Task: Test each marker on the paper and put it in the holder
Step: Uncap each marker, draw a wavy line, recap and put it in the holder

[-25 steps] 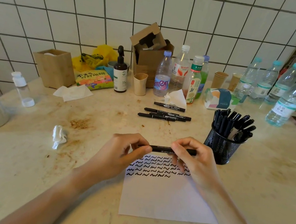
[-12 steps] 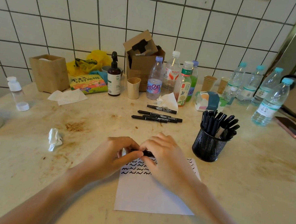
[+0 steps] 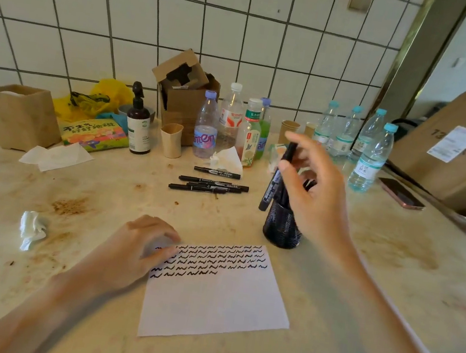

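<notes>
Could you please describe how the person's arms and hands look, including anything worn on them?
Both forearms are bare, with no sleeves in view. The left hand and right hand wear no gloves; no rings, watch or bracelets are visible.

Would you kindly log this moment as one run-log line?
right hand: holds marker over holder | left hand: on paper | loose markers: four

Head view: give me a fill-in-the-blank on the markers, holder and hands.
1. The right hand holds a marker above the ____.
2. The left hand rests on the ____ edge of the paper.
3. ____ markers lie loose on the table beyond the paper.
4. The paper's squiggles fill its ____ part.

Missing: holder; left; four; far
</notes>
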